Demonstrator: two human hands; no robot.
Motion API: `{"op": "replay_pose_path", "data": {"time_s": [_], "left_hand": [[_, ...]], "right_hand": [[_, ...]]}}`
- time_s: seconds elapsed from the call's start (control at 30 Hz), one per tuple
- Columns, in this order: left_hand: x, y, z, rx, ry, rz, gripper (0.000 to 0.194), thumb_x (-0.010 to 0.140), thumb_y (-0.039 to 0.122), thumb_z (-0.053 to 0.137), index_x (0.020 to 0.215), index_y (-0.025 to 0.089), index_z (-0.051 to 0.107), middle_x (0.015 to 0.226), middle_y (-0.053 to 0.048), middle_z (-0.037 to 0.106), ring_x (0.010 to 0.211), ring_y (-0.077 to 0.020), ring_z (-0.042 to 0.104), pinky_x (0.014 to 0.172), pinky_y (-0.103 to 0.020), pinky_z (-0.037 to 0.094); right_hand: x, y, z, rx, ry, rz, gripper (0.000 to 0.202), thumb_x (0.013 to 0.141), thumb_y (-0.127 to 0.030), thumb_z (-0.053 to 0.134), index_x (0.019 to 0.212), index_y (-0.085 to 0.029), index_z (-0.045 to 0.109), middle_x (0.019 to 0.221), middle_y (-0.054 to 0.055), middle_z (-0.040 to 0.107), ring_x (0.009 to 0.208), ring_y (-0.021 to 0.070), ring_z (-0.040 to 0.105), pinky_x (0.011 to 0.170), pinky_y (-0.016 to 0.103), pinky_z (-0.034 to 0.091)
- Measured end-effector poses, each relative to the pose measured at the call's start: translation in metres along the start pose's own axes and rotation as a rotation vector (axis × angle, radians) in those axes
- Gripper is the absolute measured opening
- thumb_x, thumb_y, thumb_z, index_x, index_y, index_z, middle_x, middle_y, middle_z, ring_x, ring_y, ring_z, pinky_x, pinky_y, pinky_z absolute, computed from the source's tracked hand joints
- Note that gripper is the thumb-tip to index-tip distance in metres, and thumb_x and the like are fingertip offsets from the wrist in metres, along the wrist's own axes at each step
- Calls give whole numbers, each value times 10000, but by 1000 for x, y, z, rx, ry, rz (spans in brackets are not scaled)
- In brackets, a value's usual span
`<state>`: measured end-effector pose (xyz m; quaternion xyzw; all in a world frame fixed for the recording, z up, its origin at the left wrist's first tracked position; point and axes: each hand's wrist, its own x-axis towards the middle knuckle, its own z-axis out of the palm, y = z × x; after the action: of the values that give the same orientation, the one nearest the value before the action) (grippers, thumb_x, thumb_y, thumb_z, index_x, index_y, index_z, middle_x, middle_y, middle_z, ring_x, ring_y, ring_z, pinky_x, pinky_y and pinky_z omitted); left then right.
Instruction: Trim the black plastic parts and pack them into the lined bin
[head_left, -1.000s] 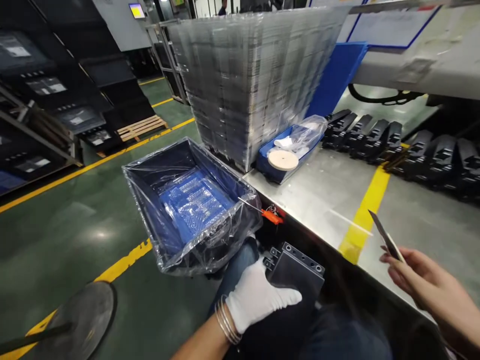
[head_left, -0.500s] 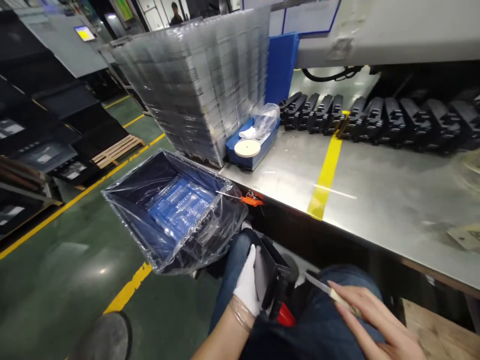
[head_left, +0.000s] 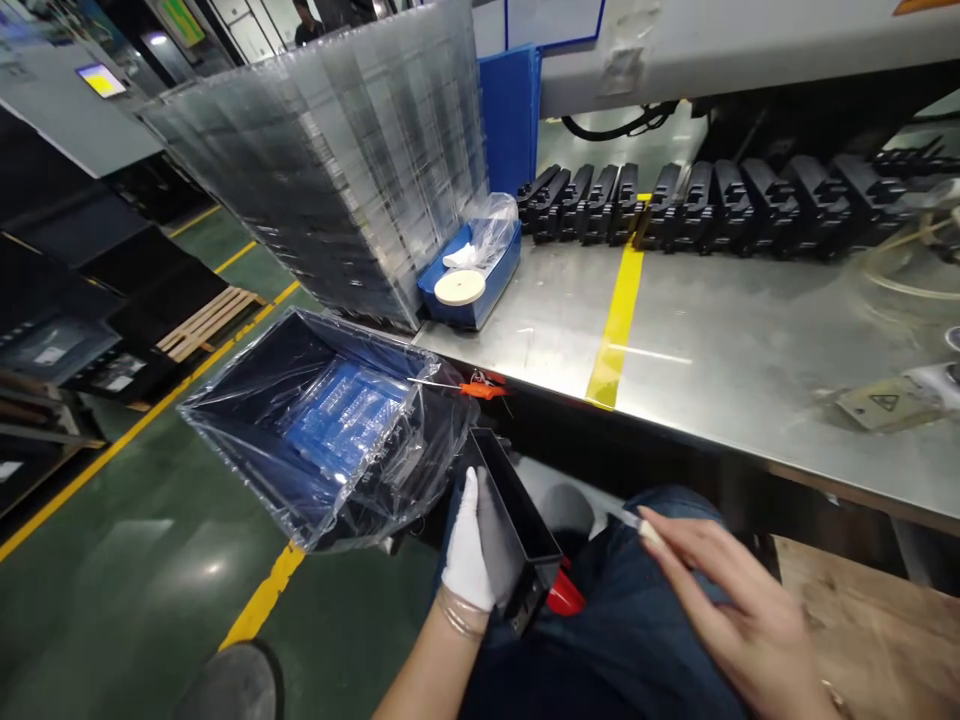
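The person sits at the near side of a metal worktable [head_left: 697, 325], in jeans [head_left: 630, 630], with both hands low over the lap. The left hand [head_left: 465, 555], in a white glove with bangles at its wrist, has hold of a black rectangular housing [head_left: 501, 550], thumb along its left side; where the other fingers lie I cannot tell. The housing is tilted above the legs, its long hollow turned up, near the table's front edge. The bare right hand [head_left: 724, 590] is closed narrowly around the pale handle of a small knife [head_left: 621, 514], the blade pointing left towards the housing but apart from it. Just below the housing's near end shows something red [head_left: 566, 595], too covered for me to name. To the left stands a dark blue bin lined with clear plastic film [head_left: 247, 400], and between it and the table edge I see a screwdriver with an orange handle [head_left: 482, 390]. On the table, a strip of yellow tape [head_left: 619, 315] runs from near to far, up to a row of black moulded parts [head_left: 735, 210] along the far side. Left of the tape is a small blue tray [head_left: 484, 305] with a cream disc [head_left: 460, 288] and a clear bag [head_left: 495, 225], beside a tall stack of clear plastic trays [head_left: 360, 170].
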<state>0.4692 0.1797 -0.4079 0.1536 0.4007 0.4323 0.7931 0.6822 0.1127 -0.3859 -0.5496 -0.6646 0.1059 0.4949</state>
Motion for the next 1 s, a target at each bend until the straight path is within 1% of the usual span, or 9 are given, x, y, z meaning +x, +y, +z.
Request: {"op": "replay_pose_path", "data": {"time_s": [0.07, 0.13, 0.3, 0.47, 0.53, 0.63, 0.77, 0.87, 1.0], "left_hand": [[3, 0, -10, -160, -43, -66, 491, 843, 688, 608, 1057, 280, 776, 1200, -15, 738, 1317, -279, 560, 1163, -449, 418], [5, -1, -17, -289, -42, -109, 480, 796, 671, 687, 1025, 258, 772, 1002, -6, 778, 1121, -244, 673, 1126, -416, 451], [3, -1, -14, -380, 57, -77, 502, 694, 563, 839, 1064, 234, 756, 995, 6, 777, 1118, -206, 671, 1110, -335, 449], [0, 8, -11, -439, 112, -75, 533, 555, 497, 939, 975, 213, 773, 902, 34, 782, 898, -163, 711, 1067, -298, 482], [-2, 10, -15, -432, 126, -64, 547, 520, 491, 954, 957, 218, 773, 899, 46, 780, 899, -152, 707, 1065, -280, 480], [-7, 7, -18, -324, 116, -100, 636, 449, 556, 958, 965, 232, 776, 914, 41, 779, 997, -176, 697, 1086, -293, 465], [-12, -11, -17, -76, -13, -71, 752, 528, 737, 845, 1059, 211, 765, 1088, -58, 763, 1226, -279, 618, 1118, -373, 441], [-12, -26, -13, -30, -105, -142, 810, 509, 786, 818, 1021, 161, 758, 1095, -127, 749, 1288, -336, 564, 1103, -401, 449], [-10, -29, -5, -76, -125, -215, 727, 400, 712, 900, 888, 199, 736, 943, -60, 745, 1142, -263, 624, 1019, -301, 468]], "right_hand": [[-2, -1, -9, 27, -45, 16, 173, 981, -297, 589, 1054, -274, 744, 908, 33, 780, 750, 182, 757, 665, 230, 621], [-7, -5, -14, 89, -187, 2, 192, 993, -341, 575, 1017, -290, 759, 881, 18, 793, 740, 195, 767, 634, 223, 624], [-17, -19, -4, 234, -537, 82, 307, 1028, -373, 509, 823, -267, 712, 679, -15, 717, 571, 149, 698, 518, 213, 554], [-17, -26, -2, 272, -667, 11, 355, 1038, -405, 498, 748, -268, 652, 629, -73, 683, 525, 99, 678, 522, 164, 525], [-15, -24, -3, 278, -607, 36, 326, 1035, -401, 500, 791, -279, 679, 672, -62, 710, 576, 110, 709, 550, 150, 546], [-8, -18, 5, 239, -355, 78, 290, 1007, -436, 547, 839, -274, 719, 729, -27, 752, 640, 138, 744, 583, 134, 571], [9, -16, 30, 210, -63, 97, 210, 934, -451, 666, 942, -250, 726, 814, 15, 769, 666, 155, 738, 611, 166, 588], [22, -20, 48, 242, -20, 64, 135, 951, -363, 647, 923, -233, 670, 764, 14, 696, 640, 143, 683, 576, 188, 562], [29, -25, 57, 274, -33, -27, 168, 975, -237, 569, 809, -234, 546, 661, -23, 556, 550, 115, 565, 502, 189, 489]]}}
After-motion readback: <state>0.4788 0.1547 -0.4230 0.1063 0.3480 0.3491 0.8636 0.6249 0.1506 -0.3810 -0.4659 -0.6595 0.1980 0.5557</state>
